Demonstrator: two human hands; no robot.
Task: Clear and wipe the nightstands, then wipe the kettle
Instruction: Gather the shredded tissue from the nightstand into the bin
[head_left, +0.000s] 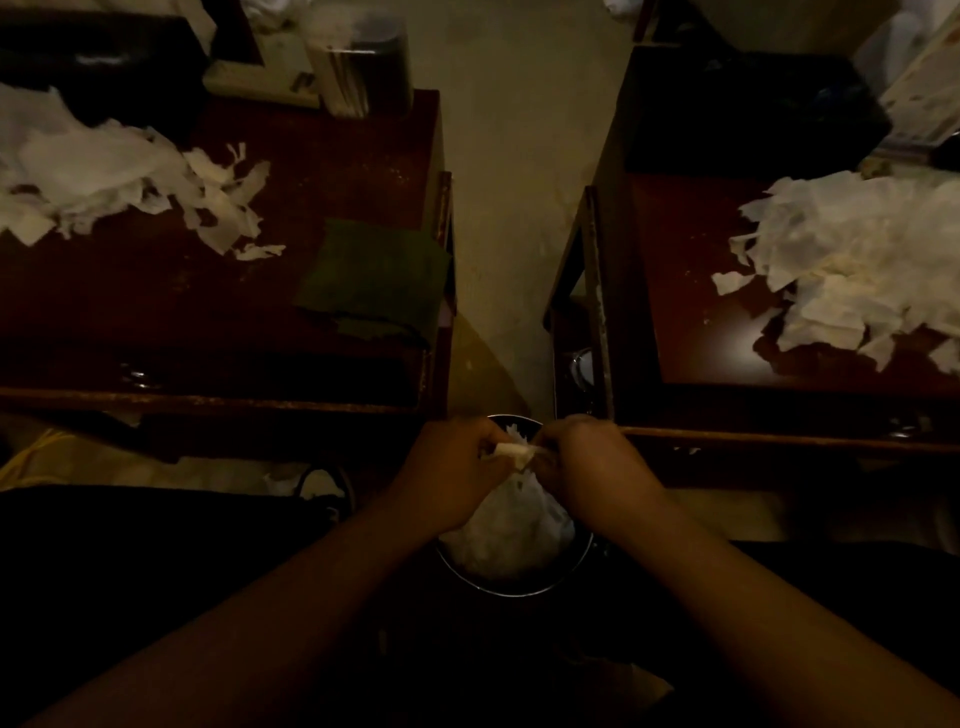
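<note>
Nearest to us, our two forearms reach forward over a round dark bin (519, 586) on the floor between the two nightstands. The bin holds crumpled white paper (511, 530). Our left hand (451, 475) and right hand (589, 467) meet just above the bin's far rim, both with fingers curled, together pinching a small pale wad of paper (511, 453) between them. The wad sits right at our fingertips, directly over the paper already in the bin.

Beyond the hands, on the left, stands a dark red-brown counter (322, 171). A folded green cloth (376, 278) lies at its near right corner, well apart from our hands. Farther left on the same counter is a heap of torn white paper (109, 176), with loose scraps trailing toward the middle. At its far edge we see a dark box-like thing (93, 67) and a clear container with a dark top (363, 62); the dim light keeps us from telling more about them.

On the right stands the second counter (691, 270), with a large pile of torn white paper (852, 260) on its right part, also well clear of our hands. A dark object (753, 109) lies at its far end, too dim to identify. Pale floor (519, 156) runs between the two counters.
</note>
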